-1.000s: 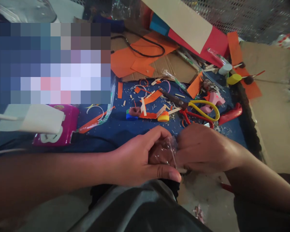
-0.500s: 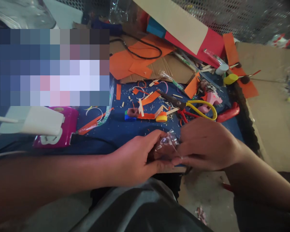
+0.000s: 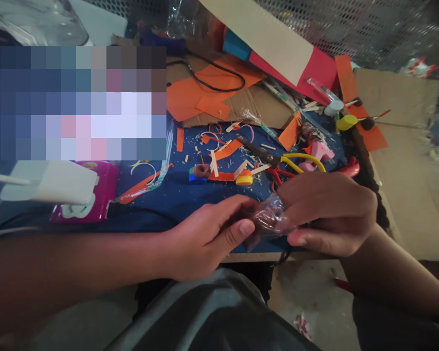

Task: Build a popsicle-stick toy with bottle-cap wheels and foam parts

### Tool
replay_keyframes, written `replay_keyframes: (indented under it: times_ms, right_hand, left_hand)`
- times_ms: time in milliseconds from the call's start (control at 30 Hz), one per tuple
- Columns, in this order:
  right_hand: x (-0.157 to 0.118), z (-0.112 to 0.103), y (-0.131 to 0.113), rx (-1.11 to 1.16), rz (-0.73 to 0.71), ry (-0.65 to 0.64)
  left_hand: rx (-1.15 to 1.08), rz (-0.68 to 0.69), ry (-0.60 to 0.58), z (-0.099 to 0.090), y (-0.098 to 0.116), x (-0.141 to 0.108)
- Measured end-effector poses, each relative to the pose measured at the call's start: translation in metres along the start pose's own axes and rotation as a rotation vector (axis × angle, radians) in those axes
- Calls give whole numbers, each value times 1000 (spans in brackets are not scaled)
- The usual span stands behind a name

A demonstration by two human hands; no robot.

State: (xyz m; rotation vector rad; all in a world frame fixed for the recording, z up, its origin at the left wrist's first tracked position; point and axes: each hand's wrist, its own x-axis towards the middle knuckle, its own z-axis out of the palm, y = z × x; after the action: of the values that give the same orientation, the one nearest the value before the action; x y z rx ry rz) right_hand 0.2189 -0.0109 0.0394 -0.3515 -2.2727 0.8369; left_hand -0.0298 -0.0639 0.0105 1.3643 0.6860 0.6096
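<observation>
The single view comes from a camera on the wearer's head, facing forward and steeply down across the desk [image 3: 183, 200]. Left hand [image 3: 212, 236] and right hand [image 3: 331, 209] sit close below the lens, forearms entering from the lower sides. Dark cloth [image 3: 201, 312] and floor [image 3: 325, 304] fill the bottom; mesh [image 3: 310, 22] closes the far top. Whatever lies behind the pixelated patch [image 3: 76, 102] at upper left is hard to tell.
</observation>
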Motion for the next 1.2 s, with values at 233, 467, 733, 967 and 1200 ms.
replay_keyframes:
  times_ms: [233,467,733,967,1200]
  right_hand:
    - [-2,1,2,1,-17,14]
    - [-2,0,0,-54,-17,-13]
    - [4,-5,-3,-125,103,-7]
    - [5,-15,1,-133,183,-133]
    - [1,-17,3,-116,207,-168]
  left_hand:
    - [5,-71,102,2,2,2]
    - [-80,-104,102,3,0,3]
    - [-53,-4,109,5,-4,-2]
    - [121,88,207,6,-3,-4]
    - [205,146,221,4,-4,-3]
